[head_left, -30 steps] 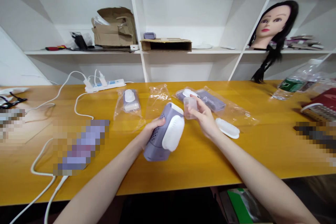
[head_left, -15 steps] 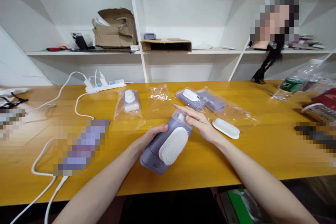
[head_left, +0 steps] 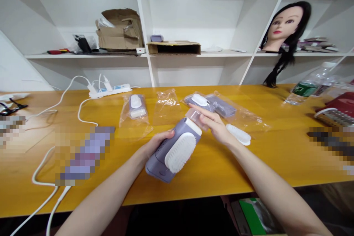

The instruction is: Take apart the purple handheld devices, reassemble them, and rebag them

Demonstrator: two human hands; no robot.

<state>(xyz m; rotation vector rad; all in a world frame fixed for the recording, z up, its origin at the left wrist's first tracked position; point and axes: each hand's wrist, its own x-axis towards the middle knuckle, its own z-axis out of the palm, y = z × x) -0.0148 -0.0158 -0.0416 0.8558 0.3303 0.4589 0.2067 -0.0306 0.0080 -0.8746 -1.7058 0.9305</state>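
Note:
My left hand is wrapped round a purple handheld device, tilted above the table, with a white oval bristle brush on its face and a white strip along its top end. Between the fingers and thumb of my right hand is a clear plastic cap, just off that top end. A loose white brush piece lies beyond my right wrist. Farther back are bagged purple devices with white brushes, one on the left and one on the right.
A white power strip with cables stands at the back left. Empty clear bags lie mid-table. To the right are water bottles and a red item. On the shelf sit a cardboard box and a mannequin head.
The clear cap has come off the top end of the purple device and is now in my right hand, slightly up and away. The white strip beneath it is uncovered.

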